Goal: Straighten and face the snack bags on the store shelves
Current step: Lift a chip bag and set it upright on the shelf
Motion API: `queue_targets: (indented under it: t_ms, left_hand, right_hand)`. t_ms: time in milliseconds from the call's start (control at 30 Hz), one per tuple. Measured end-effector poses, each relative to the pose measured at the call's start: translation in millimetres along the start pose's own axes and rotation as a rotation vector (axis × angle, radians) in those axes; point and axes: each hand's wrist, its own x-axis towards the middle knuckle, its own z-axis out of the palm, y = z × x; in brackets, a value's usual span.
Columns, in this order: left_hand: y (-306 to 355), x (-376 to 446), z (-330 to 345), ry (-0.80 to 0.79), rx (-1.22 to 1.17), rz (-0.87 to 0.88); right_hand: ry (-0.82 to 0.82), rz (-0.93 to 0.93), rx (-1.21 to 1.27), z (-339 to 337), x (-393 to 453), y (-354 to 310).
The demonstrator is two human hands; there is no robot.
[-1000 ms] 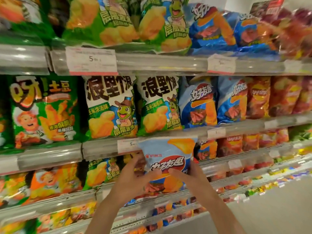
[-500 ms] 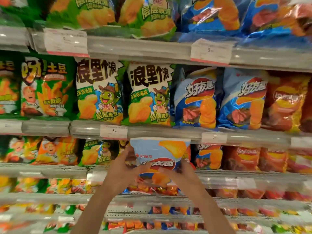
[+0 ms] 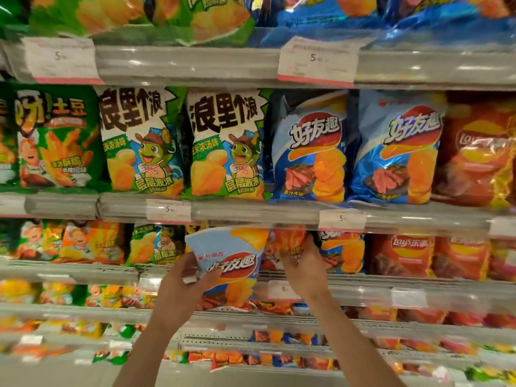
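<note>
Your left hand (image 3: 183, 289) alone pinches the pale blue chip bag (image 3: 231, 263) off the shelf (image 3: 363, 286) while your right hand (image 3: 303, 263) grips an orange bag (image 3: 287, 241) there, so that thin one-sided hold could let it slip.

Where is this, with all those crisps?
Most likely a shop's snack aisle: long shelves packed with chip bags, and price tags clipped along the shelf edges.
</note>
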Motion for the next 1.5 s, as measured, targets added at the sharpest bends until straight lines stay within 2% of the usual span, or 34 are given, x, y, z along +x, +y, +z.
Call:
queue_targets:
  t_ms: [200, 367, 633, 833, 1033, 1333, 1500]
  left_hand:
    - [-10, 3, -5, 0.055, -0.015, -0.017]
    - [-10, 2, -6, 0.070, -0.040, -0.019]
    - [-10, 3, -12, 0.094, -0.035, -0.025]
    - [-13, 2, -18, 0.095, -0.021, -0.016]
    - [-13, 1, -19, 0.088, -0.024, 0.001]
    - [-19, -3, -16, 0.070, -0.013, 0.029]
    - [-15, -5, 9, 0.012, -0.036, 0.023]
  right_hand:
    - [0.093, 0.029, -0.025, 20, 10, 0]
    - [-0.009, 0.110, 0.174, 15, 20, 1]
    - [0.008, -0.002, 0.229, -1, 29, 10]
    - [-0.006, 0.002, 0.203, -11, 32, 13]
    - [0.063, -0.009, 0.265, -9, 21, 8]
    - [-0.065, -0.001, 0.358, -22, -15, 39]
    - [-0.083, 0.055, 0.359, -41, -38, 75]
